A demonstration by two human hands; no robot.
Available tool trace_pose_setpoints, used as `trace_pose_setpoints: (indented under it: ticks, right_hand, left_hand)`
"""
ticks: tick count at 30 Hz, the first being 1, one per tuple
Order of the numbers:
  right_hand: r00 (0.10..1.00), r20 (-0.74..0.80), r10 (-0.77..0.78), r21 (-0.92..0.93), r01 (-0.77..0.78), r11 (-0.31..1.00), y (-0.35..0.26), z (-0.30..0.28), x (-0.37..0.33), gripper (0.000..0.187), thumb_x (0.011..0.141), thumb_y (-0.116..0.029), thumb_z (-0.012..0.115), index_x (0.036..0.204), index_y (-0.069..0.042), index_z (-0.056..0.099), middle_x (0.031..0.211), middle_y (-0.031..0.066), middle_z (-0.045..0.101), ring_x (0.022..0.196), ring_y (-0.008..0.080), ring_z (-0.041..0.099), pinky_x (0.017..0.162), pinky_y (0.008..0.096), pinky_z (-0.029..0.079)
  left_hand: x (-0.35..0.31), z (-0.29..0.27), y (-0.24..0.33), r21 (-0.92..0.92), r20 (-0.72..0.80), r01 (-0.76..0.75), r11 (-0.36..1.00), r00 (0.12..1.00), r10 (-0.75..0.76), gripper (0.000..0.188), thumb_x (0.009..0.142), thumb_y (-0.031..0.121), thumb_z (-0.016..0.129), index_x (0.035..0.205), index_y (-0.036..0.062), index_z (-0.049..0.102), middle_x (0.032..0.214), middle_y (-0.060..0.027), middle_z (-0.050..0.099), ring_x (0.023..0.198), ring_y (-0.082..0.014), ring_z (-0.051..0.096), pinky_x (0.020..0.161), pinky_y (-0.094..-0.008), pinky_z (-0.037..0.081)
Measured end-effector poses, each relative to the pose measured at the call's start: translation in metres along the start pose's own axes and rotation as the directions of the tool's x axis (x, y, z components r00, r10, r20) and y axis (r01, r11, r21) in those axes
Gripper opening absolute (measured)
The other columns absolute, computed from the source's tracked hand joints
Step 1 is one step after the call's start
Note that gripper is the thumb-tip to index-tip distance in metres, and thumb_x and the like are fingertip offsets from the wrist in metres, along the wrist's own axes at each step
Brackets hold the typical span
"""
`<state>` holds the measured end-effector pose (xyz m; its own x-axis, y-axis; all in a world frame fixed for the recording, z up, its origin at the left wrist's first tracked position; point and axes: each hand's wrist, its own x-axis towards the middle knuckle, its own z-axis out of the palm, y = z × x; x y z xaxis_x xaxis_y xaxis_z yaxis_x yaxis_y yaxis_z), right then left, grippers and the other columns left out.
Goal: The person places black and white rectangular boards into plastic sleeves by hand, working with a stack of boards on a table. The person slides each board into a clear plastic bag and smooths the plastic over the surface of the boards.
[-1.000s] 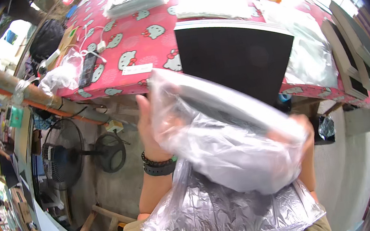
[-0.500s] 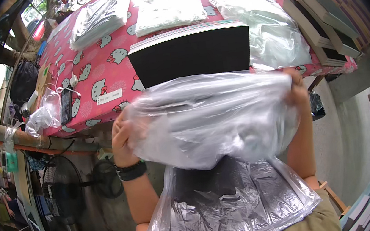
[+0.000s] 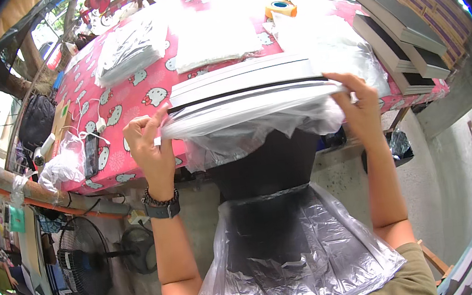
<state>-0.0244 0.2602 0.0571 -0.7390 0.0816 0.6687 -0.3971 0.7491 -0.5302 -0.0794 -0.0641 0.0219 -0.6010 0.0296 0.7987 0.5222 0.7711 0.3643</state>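
A large black book-like object point(image 3: 267, 164) leans from my lap up to the table's front edge, pale layers showing at its far end. Its near part lies inside a clear plastic bag point(image 3: 315, 267). At the far end a second clear plastic bag point(image 3: 255, 112) is bunched in folds, its edge along the pale layers. My left hand point(image 3: 149, 137) is closed on that bag's left side, fingers pinched by the corner. On the opposite corner my right hand point(image 3: 358, 100) grips the plastic between thumb and fingers. How far the bag reaches over the object is hard to tell.
On the pink patterned tablecloth point(image 3: 117, 112) lie plastic-wrapped stacks point(image 3: 133, 51), an orange tape roll point(image 3: 281, 8) and a phone point(image 3: 90, 153) with cables. Thick dark-covered books point(image 3: 403, 23) are piled at the right. A black fan point(image 3: 83, 257) stands at lower left.
The second bag, spread wide and blurred before, is now gathered against the far end of the black object. Both hands have moved up and away from me with it, and that end now tilts flatter.
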Motion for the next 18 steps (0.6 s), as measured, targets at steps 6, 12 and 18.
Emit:
trace_pose_setpoints:
  ticks: [6, 12, 18]
  right_hand:
    - [0.723, 0.540, 0.431, 0.660, -0.681, 0.317, 0.012, -0.030, -0.006, 0.012, 0.072, -0.007, 0.058, 0.082, 0.000, 0.058, 0.074, 0.0050, 0.058, 0.058, 0.0075, 0.053, 0.054, 0.0203, 0.044]
    - [0.540, 0.744, 0.395, 0.546, -0.831, 0.107, 0.032, -0.007, -0.063, 0.029, 0.073, -0.007, 0.060, 0.099, 0.004, 0.053, 0.090, 0.0106, 0.060, 0.080, 0.0154, 0.059, 0.068, 0.0268, 0.049]
    - [0.430, 0.846, 0.315, 0.469, -0.881, -0.057, 0.093, 0.009, -0.189, 0.022, 0.078, -0.013, 0.059, 0.095, 0.001, 0.055, 0.085, 0.0050, 0.059, 0.076, 0.0105, 0.056, 0.065, 0.0219, 0.045]
  left_hand:
    - [0.000, -0.041, 0.008, -0.705, 0.529, 0.617, 0.349, 0.786, -0.321, 0.021, 0.073, 0.007, 0.057, 0.093, 0.0008, 0.059, 0.085, -0.0085, 0.057, 0.087, -0.0205, 0.053, 0.078, -0.0322, 0.041]
    - [-0.097, -0.045, -0.034, -0.433, 0.807, 0.837, 0.334, 0.525, -0.269, 0.021, 0.080, 0.014, 0.050, 0.094, -0.0012, 0.054, 0.089, -0.0086, 0.058, 0.082, -0.0150, 0.054, 0.072, -0.0257, 0.043]
    - [-0.184, -0.012, -0.054, -0.039, 0.979, 0.969, 0.243, 0.086, -0.186, 0.026, 0.082, 0.026, 0.053, 0.081, -0.0001, 0.058, 0.071, -0.0026, 0.056, 0.063, -0.0081, 0.048, 0.058, -0.0225, 0.039]
